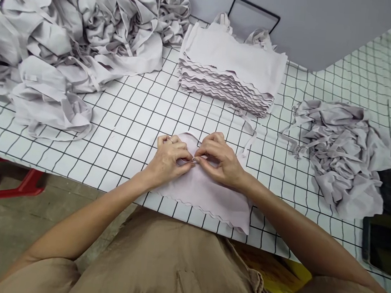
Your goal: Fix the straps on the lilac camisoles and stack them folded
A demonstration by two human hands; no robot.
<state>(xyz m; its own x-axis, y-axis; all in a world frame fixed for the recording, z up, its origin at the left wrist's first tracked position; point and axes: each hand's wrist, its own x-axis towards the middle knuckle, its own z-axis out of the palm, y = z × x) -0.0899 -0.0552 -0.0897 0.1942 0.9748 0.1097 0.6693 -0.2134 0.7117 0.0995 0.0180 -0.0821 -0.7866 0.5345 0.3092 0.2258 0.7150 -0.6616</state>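
A flat pale lilac fabric piece point(208, 195) with a zigzag-cut edge lies on the grid-patterned table point(128, 127) right in front of me, its near edge hanging over the table's front. My left hand point(170, 158) and my right hand point(218, 160) rest on its upper part, fingertips pinched together and meeting at one spot. Between the fingertips shows a thin strip or thread of the same fabric. A ring is on my left hand.
A neat stack of similar cut pieces point(229, 72) sits behind. A big crumpled heap of the fabric point(64, 39) fills the far left; a smaller heap point(345, 150) lies at right. A dark phone point(380, 244) is at the right edge, a red stool point(4, 180) lower left.
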